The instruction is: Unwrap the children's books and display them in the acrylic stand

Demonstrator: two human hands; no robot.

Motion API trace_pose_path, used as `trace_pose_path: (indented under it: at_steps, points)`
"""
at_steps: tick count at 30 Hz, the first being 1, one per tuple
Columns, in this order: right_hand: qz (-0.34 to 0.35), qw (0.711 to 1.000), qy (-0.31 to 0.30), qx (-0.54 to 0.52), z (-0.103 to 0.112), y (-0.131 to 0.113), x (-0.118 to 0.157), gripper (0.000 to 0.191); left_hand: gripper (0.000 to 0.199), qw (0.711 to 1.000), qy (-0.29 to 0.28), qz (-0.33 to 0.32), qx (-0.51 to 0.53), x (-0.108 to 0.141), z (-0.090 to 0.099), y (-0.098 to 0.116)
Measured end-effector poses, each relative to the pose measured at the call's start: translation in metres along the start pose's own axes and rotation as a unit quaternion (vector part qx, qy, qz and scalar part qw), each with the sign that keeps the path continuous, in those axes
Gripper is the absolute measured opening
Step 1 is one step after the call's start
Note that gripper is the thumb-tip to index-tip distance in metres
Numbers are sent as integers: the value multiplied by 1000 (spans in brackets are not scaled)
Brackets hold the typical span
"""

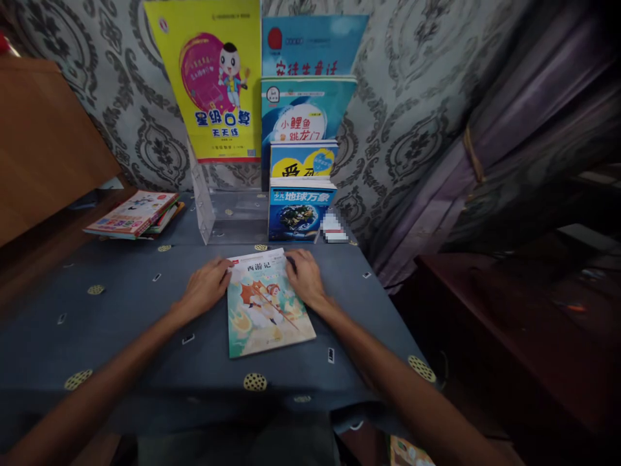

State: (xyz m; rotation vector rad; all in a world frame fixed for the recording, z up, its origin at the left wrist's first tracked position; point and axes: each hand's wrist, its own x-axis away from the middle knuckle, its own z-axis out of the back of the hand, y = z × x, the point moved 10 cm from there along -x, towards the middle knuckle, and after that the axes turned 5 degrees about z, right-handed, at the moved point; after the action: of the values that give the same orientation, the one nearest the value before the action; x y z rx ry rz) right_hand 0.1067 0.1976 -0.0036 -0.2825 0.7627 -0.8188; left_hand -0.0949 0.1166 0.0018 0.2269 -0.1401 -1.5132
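A thin paperback book (pixel 269 304) with a pale green cover and a cartoon figure lies on the table in front of me. My left hand (pixel 209 283) grips its upper left edge, fingers curled at the corner. On the opposite side, my right hand (pixel 305 277) holds the upper right edge, thumb against the cover. Just behind stands a clear acrylic book rack (pixel 206 200). Its right side bears several upright books in steps, with a blue earth book (pixel 295 217) at the front. At the rack's back left leans a yellow workbook (pixel 213 84).
A small stack of books (pixel 136 213) lies at the left on the dark patterned tablecloth (pixel 145 304). A blurred white item (pixel 334 230) sits right of the rack. Brown wooden furniture (pixel 48 142) stands at left, a tied curtain (pixel 436 188) and dark red furniture (pixel 509 336) at right.
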Motion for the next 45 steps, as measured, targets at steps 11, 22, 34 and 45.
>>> trace_pose_path:
  at_steps: [11,22,34,45]
  points:
    - [183,961,-207,14,-88,-97,-5,42,30,997,48,-41,-33,-27,-13,18]
    - [36,993,-109,5,-27,18,4,42,34,986,109,-99,75,-29,-15,8]
    - [17,995,-54,-82,-16,34,-6,36,39,984,88,-106,118,-31,-22,-3]
    - [16,996,-51,-74,-13,32,-8,35,39,985,76,-116,106,-30,-25,-4]
